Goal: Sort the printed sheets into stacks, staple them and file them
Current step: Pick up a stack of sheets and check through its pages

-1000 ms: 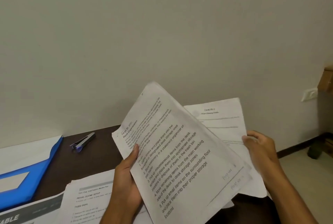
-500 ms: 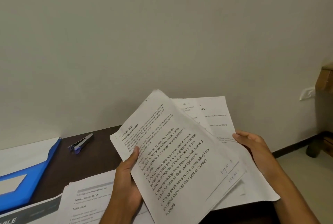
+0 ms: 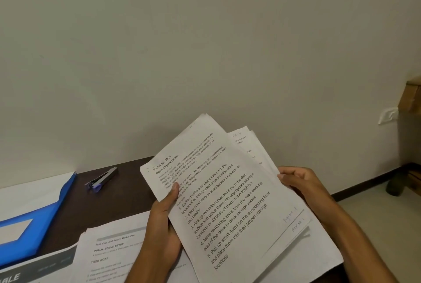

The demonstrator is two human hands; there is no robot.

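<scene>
Gripping the printed sheets [image 3: 237,203] between both hands' fingers [image 3: 293,174].

Plain wall [image 3: 205,43], dark desk [image 3: 109,200]

Left hand [image 3: 163,225]: fingers hidden behind held sheets [image 3: 230,203], only thumb showing. Right hand [image 3: 300,182]: palm covered by the sheets' right edge. Rear sheets' print mostly covered by the front page. Folder [image 3: 45,214] cut off at left edge. Stack [image 3: 109,250] at desk's [image 3: 91,205] front cut by bottom edge, small print blurred. Stapler [image 3: 102,179] details too small to tell.
</scene>
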